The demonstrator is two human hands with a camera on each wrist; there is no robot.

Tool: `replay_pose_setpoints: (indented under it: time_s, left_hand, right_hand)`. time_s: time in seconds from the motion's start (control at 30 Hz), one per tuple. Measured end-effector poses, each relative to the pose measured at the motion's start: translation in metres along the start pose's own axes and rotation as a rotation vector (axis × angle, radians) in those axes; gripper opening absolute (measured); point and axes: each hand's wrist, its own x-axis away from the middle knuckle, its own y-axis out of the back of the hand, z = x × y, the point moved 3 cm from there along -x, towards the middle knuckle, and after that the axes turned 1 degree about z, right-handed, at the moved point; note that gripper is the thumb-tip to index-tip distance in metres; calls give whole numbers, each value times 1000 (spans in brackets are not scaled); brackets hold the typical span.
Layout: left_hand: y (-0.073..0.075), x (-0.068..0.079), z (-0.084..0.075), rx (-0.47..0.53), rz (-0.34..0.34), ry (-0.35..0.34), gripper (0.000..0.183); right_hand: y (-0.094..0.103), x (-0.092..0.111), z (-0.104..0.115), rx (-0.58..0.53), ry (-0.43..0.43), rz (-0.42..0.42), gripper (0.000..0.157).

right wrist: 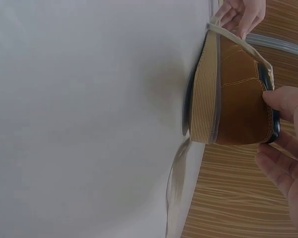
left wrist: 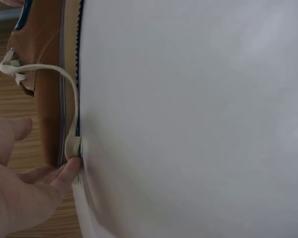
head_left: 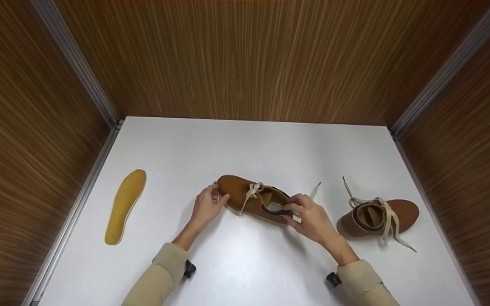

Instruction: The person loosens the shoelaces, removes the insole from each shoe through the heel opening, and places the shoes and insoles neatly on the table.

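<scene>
A brown lace-up shoe [head_left: 238, 193] with cream laces and a pale ridged sole [right wrist: 205, 94] stands on the white table, toe to the left. My left hand [head_left: 206, 206] is at the toe, its fingers curled round the front edge; in the left wrist view, fingertips [left wrist: 69, 171] touch the sole beside a lace. My right hand [head_left: 311, 216] pinches the dark-edged heel collar [right wrist: 275, 121] between thumb and fingers. One lace end [right wrist: 176, 183] trails from under the heel. The shoe's inside is only partly visible.
A second brown shoe [head_left: 403, 212] stands at the right, toe rightward, its cream laces loose. A yellow insole [head_left: 126, 204] lies at the left of the white table [head_left: 228, 140]. Wood-grain panels [head_left: 236, 63] enclose the back and both sides.
</scene>
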Motion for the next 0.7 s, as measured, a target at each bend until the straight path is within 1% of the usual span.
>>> replay_pose_setpoints:
  time_s: [0.17,0.33,0.57,0.7]
  left_hand:
    - [-6,-8,-3,-4,-4,-7,55]
    - [-12,-18,-6,-7,-8,-12,55]
    - [-18,-28,-7,-12,14,-9,53]
    - [-22,-33,-9,-14,15,-19,50]
  right_hand:
    - [0,3,2,10,20,-12,27]
    - [2,5,4,11,6,-1,27]
    - [4,9,8,10,-26,27,29]
    - [4,11,10,13,-28,31,30]
